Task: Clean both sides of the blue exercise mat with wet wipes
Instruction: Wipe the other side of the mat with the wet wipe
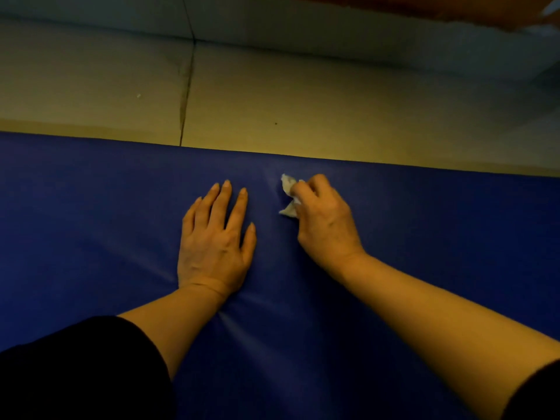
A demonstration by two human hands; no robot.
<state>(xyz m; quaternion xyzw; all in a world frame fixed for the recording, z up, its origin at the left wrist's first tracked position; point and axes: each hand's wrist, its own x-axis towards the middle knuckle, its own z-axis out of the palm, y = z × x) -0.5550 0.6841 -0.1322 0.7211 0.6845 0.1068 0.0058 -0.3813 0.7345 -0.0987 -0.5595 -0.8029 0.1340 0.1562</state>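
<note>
Left hand (212, 241) flat on the blue exercise mat (91, 237), fingers (222, 198) straight and released, pressing the surface down. Just to its right, wet wipe (289, 195) crumpled and grasped in the curled fingers of the right hand (324, 219), touching the mat near its far edge. Mat spread over the pale tiled floor (272, 101), filling the near view. Soft, padded, smooth-skinned by the creases round the wrist; likely slick once damp. Best taken along a long edge for turning over.
</note>
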